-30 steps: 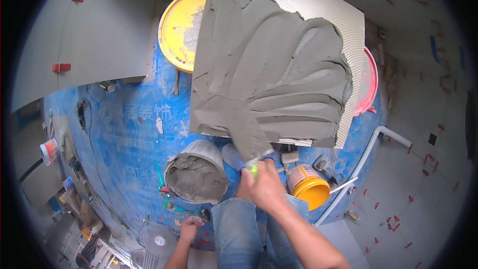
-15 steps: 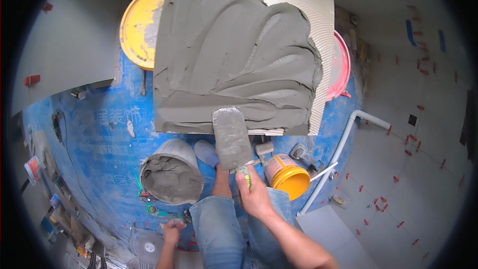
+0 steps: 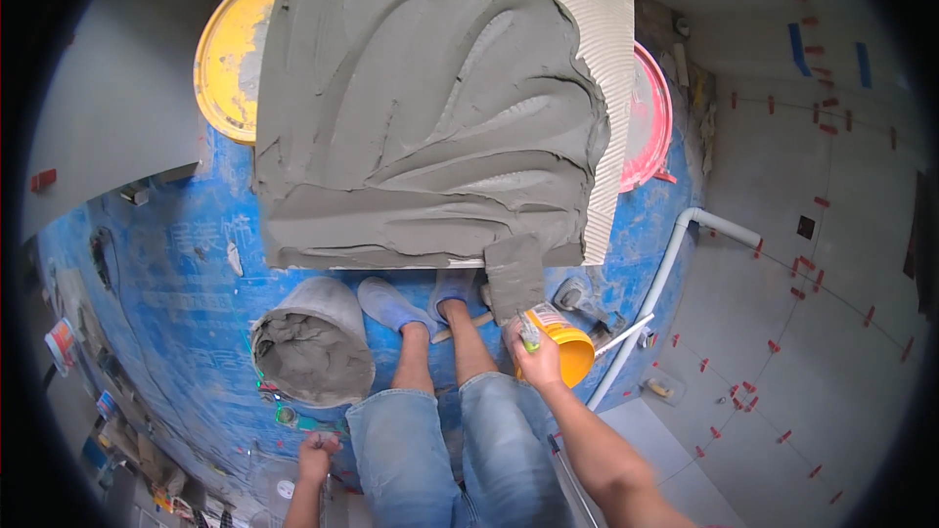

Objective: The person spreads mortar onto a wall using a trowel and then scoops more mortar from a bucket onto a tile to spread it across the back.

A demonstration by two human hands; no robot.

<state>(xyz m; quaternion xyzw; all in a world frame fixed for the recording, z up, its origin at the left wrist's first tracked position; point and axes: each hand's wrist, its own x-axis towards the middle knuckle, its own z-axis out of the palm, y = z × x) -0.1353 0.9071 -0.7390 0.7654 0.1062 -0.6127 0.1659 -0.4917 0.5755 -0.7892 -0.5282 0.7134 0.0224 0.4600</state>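
My right hand (image 3: 539, 360) is closed round the green handle of a flat trowel (image 3: 514, 284). The trowel's rectangular blade, coated in grey mortar, has its far end over the near edge of a large tile (image 3: 618, 49). Thick grey mortar (image 3: 421, 127) covers most of that tile in sweeping ridges, leaving its ribbed pale surface bare along the right and far right. My left hand (image 3: 318, 452) hangs low beside my left leg, fingers curled with nothing visible in them. Near it stands a bucket of mortar (image 3: 311, 357).
Under the tile show a yellow round lid (image 3: 230, 59) and a red-rimmed bucket (image 3: 652, 117). A yellow bucket (image 3: 575, 357) stands beside my right hand. White pipe (image 3: 675, 244) runs along the right. Blue sheeting (image 3: 166, 284) covers the floor; tools lie at the left.
My right hand has moved the trowel right and a little down along the tile's near edge. My left hand stays low. The whole view has shifted slightly.
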